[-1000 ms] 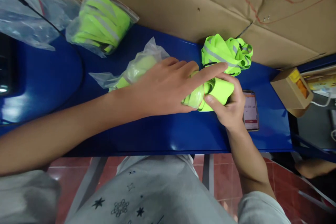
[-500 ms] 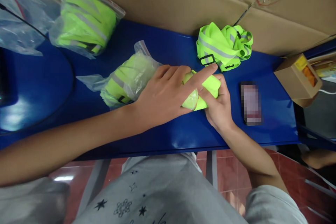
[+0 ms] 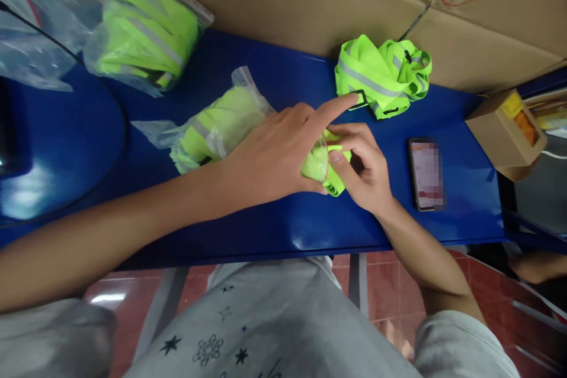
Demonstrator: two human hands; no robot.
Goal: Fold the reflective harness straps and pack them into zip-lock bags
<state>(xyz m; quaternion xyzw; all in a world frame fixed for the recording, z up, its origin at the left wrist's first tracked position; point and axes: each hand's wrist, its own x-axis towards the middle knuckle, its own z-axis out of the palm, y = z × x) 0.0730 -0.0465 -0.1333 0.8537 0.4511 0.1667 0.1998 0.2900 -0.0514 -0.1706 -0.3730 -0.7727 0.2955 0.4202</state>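
My left hand (image 3: 279, 150) is wrapped over a clear plastic bag (image 3: 315, 160) with yellow-green strap inside, its index finger stretched out to the right. At the bag's mouth, my right hand (image 3: 365, 168) pinches a folded yellow-green reflective strap (image 3: 335, 182), partly outside the bag. A second bagged strap bundle (image 3: 221, 118) lies left of my left hand, partly hidden by it. Beyond my hands sits a loose strap bundle (image 3: 376, 74) with grey stripes and black buckles.
Another bagged bundle (image 3: 146, 35) and clear plastic bags (image 3: 39, 29) lie at the back left of the blue table (image 3: 283, 236). A phone (image 3: 426, 174) rests at right, near a small cardboard box (image 3: 500, 133). Brown-papered boards line the back. A person's arm (image 3: 538, 267) shows far right.
My right hand has moved slightly left, and the strap it holds now sits closer to the bag, with less of it showing outside. My left index finger has lifted a little.
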